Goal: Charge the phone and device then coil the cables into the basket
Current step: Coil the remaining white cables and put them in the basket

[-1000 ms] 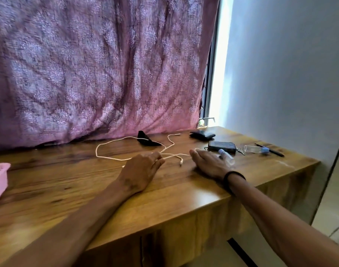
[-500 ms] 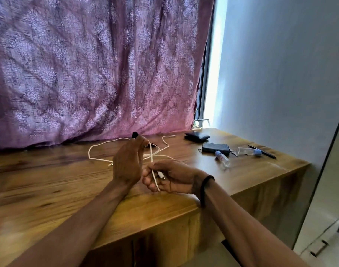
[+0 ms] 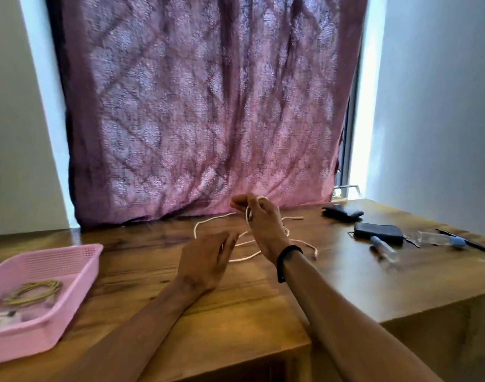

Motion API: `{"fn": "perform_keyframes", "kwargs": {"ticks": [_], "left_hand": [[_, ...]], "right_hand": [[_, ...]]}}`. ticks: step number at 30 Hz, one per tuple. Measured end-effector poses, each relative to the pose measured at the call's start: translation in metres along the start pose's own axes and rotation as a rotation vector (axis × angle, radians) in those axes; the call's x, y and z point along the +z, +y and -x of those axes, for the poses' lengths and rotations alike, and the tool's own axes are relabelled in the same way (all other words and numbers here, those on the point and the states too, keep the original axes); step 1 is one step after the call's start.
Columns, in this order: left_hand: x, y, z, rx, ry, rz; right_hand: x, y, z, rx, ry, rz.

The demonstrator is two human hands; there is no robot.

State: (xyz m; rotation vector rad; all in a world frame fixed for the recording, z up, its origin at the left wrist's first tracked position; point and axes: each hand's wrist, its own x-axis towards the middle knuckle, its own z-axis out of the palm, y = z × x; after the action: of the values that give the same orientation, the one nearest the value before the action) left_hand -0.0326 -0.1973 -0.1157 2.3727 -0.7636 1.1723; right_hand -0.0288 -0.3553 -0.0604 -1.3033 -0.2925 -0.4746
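A white cable [image 3: 208, 221] lies in loose loops on the wooden table [image 3: 263, 304] in front of the curtain. My right hand [image 3: 259, 221] is raised above the table and grips a small loop of this cable. My left hand [image 3: 205, 260] hovers lower and nearer, fingers extended toward a strand of the cable, holding nothing that I can see. A pink basket [image 3: 56, 260] stands at the table's left and holds a coiled yellowish cable [image 3: 31, 293] and a white cable [image 3: 1, 318].
On the table's right lie a black pouch [image 3: 342, 212], a dark wallet-like case [image 3: 377, 232], two small clear bottles with blue caps [image 3: 383, 248], and a black pen [image 3: 466, 241]. A purple patterned curtain [image 3: 208, 106] hangs behind. The table's front edge drops off nearby.
My right hand has lifted up and away from me with the cable looped in it. My left hand let go and dropped lower. The view swung left, bringing the basket in.
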Motion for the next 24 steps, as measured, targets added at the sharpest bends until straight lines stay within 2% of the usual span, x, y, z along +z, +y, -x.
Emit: {"fn": "perform_keyframes", "kwargs": {"ticks": [2, 4, 7, 9, 14, 17, 21, 24], "left_hand": [[-0.010, -0.019, 0.000, -0.023, 0.048, -0.065], [-0.018, -0.038, 0.001, -0.036, 0.097, -0.122], [-0.025, -0.055, -0.005, -0.134, 0.182, -0.129], [-0.026, -0.058, -0.012, -0.189, 0.229, -0.096], [-0.034, -0.070, -0.019, -0.263, 0.285, -0.085], [-0.035, -0.057, -0.023, -0.308, 0.311, 0.084], [-0.009, -0.055, -0.019, -0.537, 0.110, 0.699], [0.002, -0.052, -0.012, -0.476, 0.028, 0.612]], "right_hand": [[0.006, 0.018, -0.003, -0.059, -0.034, 0.337], [0.017, 0.036, -0.005, -0.112, -0.162, 0.581], [0.047, 0.043, 0.001, -0.181, -0.351, 0.801], [0.065, 0.036, 0.010, -0.102, -0.412, 0.693], [0.077, 0.032, 0.027, 0.308, -0.521, 0.267], [0.070, 0.020, 0.032, 0.529, -0.660, -0.137], [0.065, 0.002, 0.031, 0.494, -0.711, -0.530], [0.061, -0.004, 0.023, 0.369, -0.578, -0.684]]}}
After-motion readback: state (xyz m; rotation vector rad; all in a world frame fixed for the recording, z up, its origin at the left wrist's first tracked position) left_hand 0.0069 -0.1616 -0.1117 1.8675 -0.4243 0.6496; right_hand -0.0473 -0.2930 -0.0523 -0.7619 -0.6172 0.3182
